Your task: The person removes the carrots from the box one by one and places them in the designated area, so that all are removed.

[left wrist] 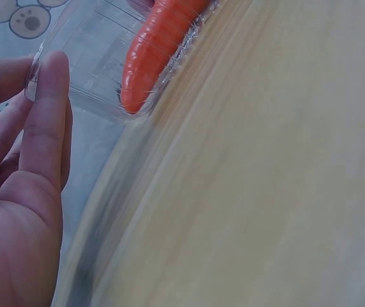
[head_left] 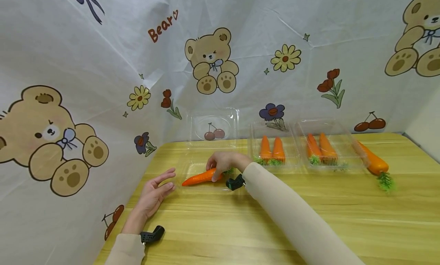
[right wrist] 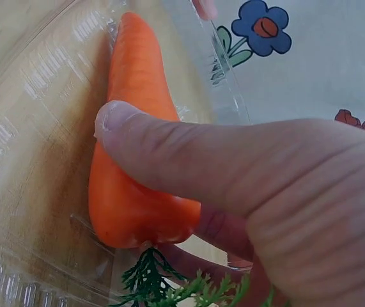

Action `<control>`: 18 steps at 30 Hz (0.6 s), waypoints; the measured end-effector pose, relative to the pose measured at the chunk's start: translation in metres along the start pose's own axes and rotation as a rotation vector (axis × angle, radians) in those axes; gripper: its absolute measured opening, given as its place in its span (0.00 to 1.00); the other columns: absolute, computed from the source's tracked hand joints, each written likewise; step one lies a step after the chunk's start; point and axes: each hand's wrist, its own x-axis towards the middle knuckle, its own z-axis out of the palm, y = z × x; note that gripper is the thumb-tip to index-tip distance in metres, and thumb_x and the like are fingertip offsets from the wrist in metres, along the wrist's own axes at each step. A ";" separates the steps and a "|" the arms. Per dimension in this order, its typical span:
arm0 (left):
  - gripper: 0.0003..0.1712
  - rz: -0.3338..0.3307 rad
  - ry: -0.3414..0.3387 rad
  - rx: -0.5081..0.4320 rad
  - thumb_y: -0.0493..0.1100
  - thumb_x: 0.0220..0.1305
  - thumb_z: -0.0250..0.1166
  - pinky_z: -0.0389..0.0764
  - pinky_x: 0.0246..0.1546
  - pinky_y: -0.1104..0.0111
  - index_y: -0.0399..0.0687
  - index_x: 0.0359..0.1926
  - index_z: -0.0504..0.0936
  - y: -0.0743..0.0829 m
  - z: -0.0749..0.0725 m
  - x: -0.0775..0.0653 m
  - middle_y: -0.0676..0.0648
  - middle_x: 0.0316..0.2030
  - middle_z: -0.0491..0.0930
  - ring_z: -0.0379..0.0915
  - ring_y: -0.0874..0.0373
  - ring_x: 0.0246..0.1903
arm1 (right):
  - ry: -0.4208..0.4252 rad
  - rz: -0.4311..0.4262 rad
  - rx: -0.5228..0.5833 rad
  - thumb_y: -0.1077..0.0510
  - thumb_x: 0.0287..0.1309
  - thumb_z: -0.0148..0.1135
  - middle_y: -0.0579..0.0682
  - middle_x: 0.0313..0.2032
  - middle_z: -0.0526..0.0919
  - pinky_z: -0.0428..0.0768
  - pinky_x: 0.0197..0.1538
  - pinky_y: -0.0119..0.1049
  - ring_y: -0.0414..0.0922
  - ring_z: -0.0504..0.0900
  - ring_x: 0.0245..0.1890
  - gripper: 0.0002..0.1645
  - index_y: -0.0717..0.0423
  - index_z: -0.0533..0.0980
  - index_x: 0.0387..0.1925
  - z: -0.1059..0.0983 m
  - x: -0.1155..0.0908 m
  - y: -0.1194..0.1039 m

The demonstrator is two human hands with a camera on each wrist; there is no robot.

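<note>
A clear plastic box (head_left: 206,188) with its lid (head_left: 213,111) raised stands at the left of the table. My right hand (head_left: 225,164) holds an orange carrot (head_left: 199,178) low over the box's base, its tip pointing left. In the right wrist view the thumb (right wrist: 131,131) presses on the carrot's side, with the green leaves (right wrist: 163,281) below; the other fingers are mostly hidden behind it. At the box's left side is my left hand (head_left: 154,192). Its thumb and fingertips pinch the clear rim (left wrist: 34,73) in the left wrist view.
Two more clear boxes stand to the right, a middle box (head_left: 256,135) and a right box (head_left: 340,125), each with two carrots inside. A loose carrot (head_left: 374,164) lies beside the right box. Behind the wooden table (head_left: 220,227) hangs a bear-printed sheet (head_left: 254,81).
</note>
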 end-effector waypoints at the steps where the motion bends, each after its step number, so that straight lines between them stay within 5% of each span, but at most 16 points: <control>1: 0.28 0.001 0.000 -0.001 0.29 0.71 0.61 0.86 0.54 0.70 0.22 0.69 0.68 0.000 0.000 0.000 0.54 0.71 0.67 0.66 0.51 0.72 | 0.003 0.001 -0.001 0.59 0.52 0.80 0.47 0.45 0.84 0.78 0.49 0.31 0.42 0.77 0.43 0.21 0.51 0.83 0.48 0.000 0.000 0.000; 7: 0.29 0.000 -0.002 -0.004 0.28 0.71 0.61 0.86 0.54 0.70 0.21 0.69 0.67 0.001 0.001 0.000 0.55 0.71 0.67 0.68 0.58 0.69 | 0.009 -0.001 0.039 0.60 0.52 0.80 0.47 0.45 0.85 0.79 0.50 0.32 0.42 0.79 0.42 0.20 0.50 0.83 0.47 0.000 -0.001 0.001; 18: 0.29 0.010 -0.014 -0.016 0.28 0.71 0.61 0.86 0.54 0.70 0.20 0.69 0.66 0.000 0.000 -0.001 0.52 0.73 0.66 0.69 0.52 0.69 | 0.043 -0.054 0.077 0.62 0.49 0.80 0.47 0.45 0.86 0.81 0.49 0.31 0.42 0.80 0.42 0.22 0.50 0.83 0.47 -0.002 -0.005 -0.002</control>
